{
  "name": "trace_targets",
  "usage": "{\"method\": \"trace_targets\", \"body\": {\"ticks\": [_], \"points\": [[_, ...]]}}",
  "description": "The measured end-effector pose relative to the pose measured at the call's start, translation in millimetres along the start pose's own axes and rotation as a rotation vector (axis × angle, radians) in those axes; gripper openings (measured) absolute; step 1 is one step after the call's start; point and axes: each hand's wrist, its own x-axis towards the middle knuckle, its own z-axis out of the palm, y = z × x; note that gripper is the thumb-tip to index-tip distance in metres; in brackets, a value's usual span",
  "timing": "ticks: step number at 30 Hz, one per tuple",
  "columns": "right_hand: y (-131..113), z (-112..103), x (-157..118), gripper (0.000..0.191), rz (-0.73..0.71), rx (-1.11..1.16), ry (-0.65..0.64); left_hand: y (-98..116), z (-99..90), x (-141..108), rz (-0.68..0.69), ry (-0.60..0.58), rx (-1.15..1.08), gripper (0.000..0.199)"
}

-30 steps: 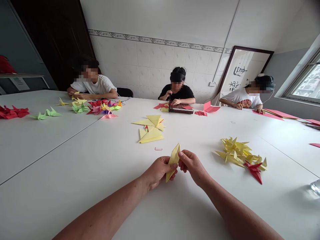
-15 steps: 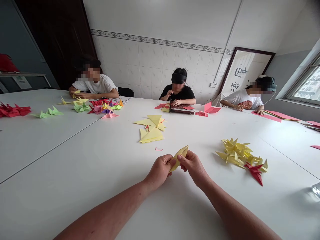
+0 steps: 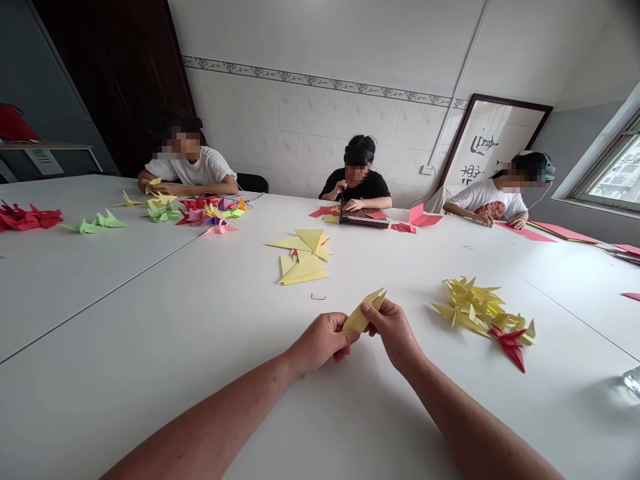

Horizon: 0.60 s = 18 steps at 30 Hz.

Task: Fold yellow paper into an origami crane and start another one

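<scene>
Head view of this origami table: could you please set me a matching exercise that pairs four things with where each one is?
Things:
1. Folded yellow paper
2. Red paper crane
3. Green paper cranes
4. Framed calligraphy

Places:
A. Against the tiled wall
B. Between the left hand and right hand
C. On the far left of the table
D. At the edge of the yellow paper cranes

Pairs: 1-B, 2-D, 3-C, 4-A.
</scene>
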Motion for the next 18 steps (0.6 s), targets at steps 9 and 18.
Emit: {"method": "trace_targets", "body": {"ticks": [9,18], "points": [[3.5,1.6,1.9,0.034,0.013,0.002,0.004,-1.0,1.9,-1.8,-0.023,0.000,-0.025,0.028],[2.7,0.9,-0.2,0.034,0.002,-0.001,0.001,3.5,6.0,-2.3,-0.027,0.007,-0.023,0.024]]}}
